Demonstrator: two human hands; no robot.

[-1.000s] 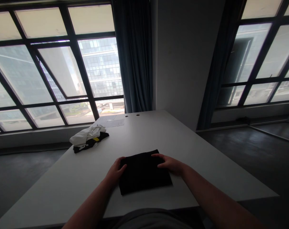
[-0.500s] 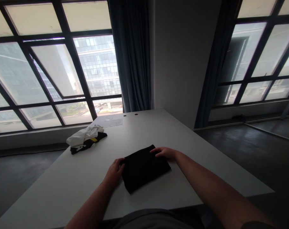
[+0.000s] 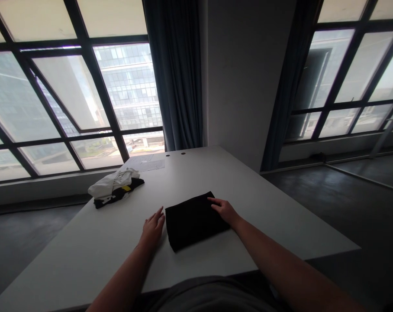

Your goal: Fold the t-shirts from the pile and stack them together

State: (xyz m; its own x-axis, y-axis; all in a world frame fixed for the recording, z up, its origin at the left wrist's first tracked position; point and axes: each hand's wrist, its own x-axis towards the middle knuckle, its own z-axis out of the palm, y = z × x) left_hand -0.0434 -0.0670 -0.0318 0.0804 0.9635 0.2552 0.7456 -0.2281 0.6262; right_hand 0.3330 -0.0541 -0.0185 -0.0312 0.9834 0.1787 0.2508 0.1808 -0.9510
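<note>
A folded black cloth item (image 3: 194, 223), roughly rectangular and probably a garment, lies flat on the white table (image 3: 248, 203) in front of me. My left hand (image 3: 153, 225) rests just off its left edge, fingers stretched out and holding nothing. On the opposite side, my right hand (image 3: 225, 211) lies over the right edge with its fingers extended on top of the cloth. Its fingers are not closed round the fabric. The lower layers of the fold cannot be made out.
At the table's left edge sits a crumpled heap of white and black clothes (image 3: 115, 186) with a yellow patch. Behind it lies a sheet of paper (image 3: 147, 163). Two round holes are near the far edge. A blue curtain (image 3: 177, 78) and windows stand beyond.
My left hand has let go of the cloth's left edge and moved slightly away from it. The right hand has shifted a little along the right edge.
</note>
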